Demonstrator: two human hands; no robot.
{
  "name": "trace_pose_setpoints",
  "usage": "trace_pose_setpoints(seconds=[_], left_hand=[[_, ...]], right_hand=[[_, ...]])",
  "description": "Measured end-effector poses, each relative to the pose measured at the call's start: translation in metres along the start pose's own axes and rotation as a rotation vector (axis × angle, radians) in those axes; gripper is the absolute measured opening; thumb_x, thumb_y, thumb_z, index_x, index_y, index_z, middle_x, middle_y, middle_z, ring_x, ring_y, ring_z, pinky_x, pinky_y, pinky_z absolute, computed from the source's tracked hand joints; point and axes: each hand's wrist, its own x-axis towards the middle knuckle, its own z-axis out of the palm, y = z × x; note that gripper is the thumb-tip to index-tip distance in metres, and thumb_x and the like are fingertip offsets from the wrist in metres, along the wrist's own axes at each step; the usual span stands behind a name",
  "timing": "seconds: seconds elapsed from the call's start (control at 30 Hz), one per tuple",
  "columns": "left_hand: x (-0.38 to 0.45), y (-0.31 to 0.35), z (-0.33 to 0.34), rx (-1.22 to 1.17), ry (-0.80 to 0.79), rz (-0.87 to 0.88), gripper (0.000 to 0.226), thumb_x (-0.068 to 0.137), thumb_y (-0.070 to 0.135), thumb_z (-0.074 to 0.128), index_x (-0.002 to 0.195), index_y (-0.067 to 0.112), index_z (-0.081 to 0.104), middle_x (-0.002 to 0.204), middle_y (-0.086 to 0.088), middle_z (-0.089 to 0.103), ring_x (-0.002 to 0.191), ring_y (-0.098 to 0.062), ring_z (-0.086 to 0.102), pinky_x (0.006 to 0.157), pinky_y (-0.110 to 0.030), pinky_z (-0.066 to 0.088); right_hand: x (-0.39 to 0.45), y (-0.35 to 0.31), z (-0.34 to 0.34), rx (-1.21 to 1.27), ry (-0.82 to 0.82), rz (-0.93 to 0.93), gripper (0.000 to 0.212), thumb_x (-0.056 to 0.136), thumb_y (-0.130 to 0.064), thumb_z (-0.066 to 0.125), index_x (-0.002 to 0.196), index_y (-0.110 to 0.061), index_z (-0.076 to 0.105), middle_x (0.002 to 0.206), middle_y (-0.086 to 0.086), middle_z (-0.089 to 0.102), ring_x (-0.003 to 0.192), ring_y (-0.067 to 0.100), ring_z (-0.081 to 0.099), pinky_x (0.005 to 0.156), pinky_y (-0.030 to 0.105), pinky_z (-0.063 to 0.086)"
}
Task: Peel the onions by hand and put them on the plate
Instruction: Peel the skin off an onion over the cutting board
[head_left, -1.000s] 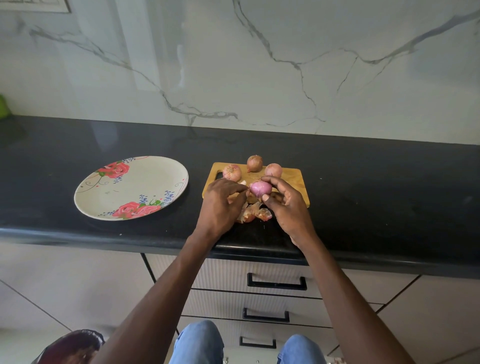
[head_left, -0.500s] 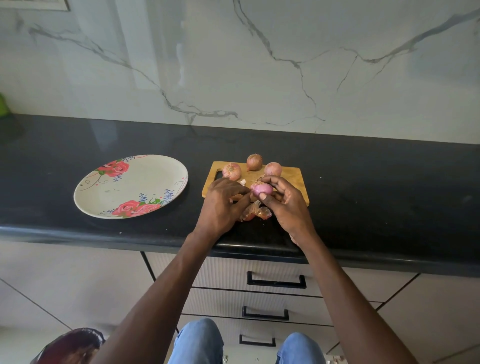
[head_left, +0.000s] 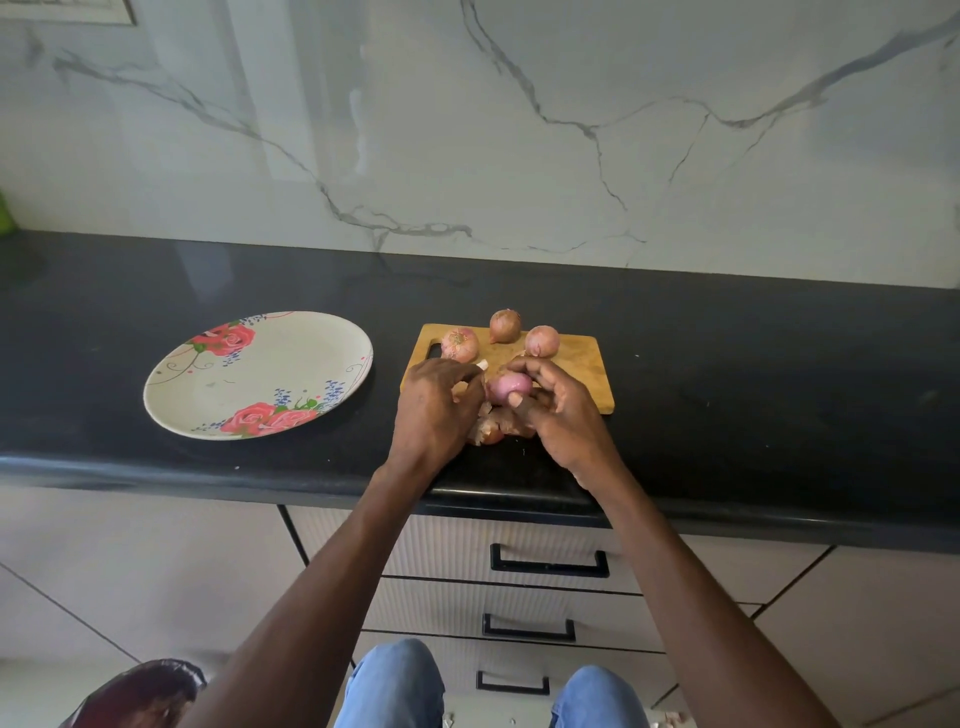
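A shiny pink peeled onion (head_left: 510, 386) is held in the curled fingers and thumb of my right hand (head_left: 558, 410) over the front of the wooden cutting board (head_left: 582, 364). My left hand (head_left: 436, 405) sits right beside it, fingers curled at the onion's left side and pinching a small pale bit of skin (head_left: 482, 365). Three unpeeled onions (head_left: 460, 344) (head_left: 505, 325) (head_left: 542, 341) stand along the board's back edge. Loose brown skins (head_left: 491, 425) lie under my hands. The flowered plate (head_left: 208, 379) lies bare to the left.
The black counter (head_left: 753, 395) runs to both sides, with a marble wall behind. Drawers with black handles (head_left: 549, 562) are below the counter edge. A dark bag (head_left: 140, 693) sits on the floor at lower left.
My left hand has drawn slightly left, away from the onion, with a bit of skin in its fingers. My right hand has turned the onion a little.
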Motion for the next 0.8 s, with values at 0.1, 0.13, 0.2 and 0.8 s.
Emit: trace_pose_setpoints(seconds=[0.1,0.13,0.2,0.8], left_hand=[[0.0,-0.002,0.0,0.041,0.038,0.014,0.023,0.093,0.001,0.062,0.112,0.001,0.074,0.112,-0.016,0.074,0.107,-0.027,0.064,0.091,-0.018,0.035],[0.001,-0.004,0.0,0.046,0.034,0.021,0.027,0.092,-0.001,0.059,0.114,0.001,0.074,0.113,-0.016,0.073,0.108,-0.027,0.063,0.092,-0.017,0.035],[0.001,-0.008,0.001,0.042,0.021,0.017,0.028,0.092,0.0,0.057,0.115,0.002,0.074,0.109,-0.016,0.074,0.103,-0.028,0.066,0.096,-0.028,0.043],[-0.001,-0.005,-0.004,-0.145,-0.055,0.157,0.025,0.092,0.02,0.072,0.111,0.004,0.075,0.103,-0.013,0.076,0.104,-0.015,0.058,0.102,-0.001,0.025]], right_hand=[[0.001,-0.003,-0.002,0.142,0.084,0.024,0.023,0.099,-0.011,0.062,0.12,-0.018,0.065,0.122,0.0,0.071,0.114,0.012,0.066,0.096,0.035,0.055],[0.001,-0.003,-0.002,0.161,0.096,0.032,0.021,0.099,-0.012,0.061,0.119,-0.019,0.066,0.121,0.001,0.071,0.114,0.014,0.067,0.098,0.038,0.055],[0.001,-0.002,-0.001,0.181,0.103,0.047,0.02,0.098,-0.017,0.061,0.116,-0.023,0.068,0.12,0.002,0.071,0.114,0.017,0.067,0.102,0.045,0.054],[-0.001,-0.003,-0.002,0.144,0.093,0.045,0.014,0.101,-0.024,0.061,0.111,-0.026,0.07,0.114,0.001,0.073,0.111,0.018,0.068,0.1,0.051,0.054]])
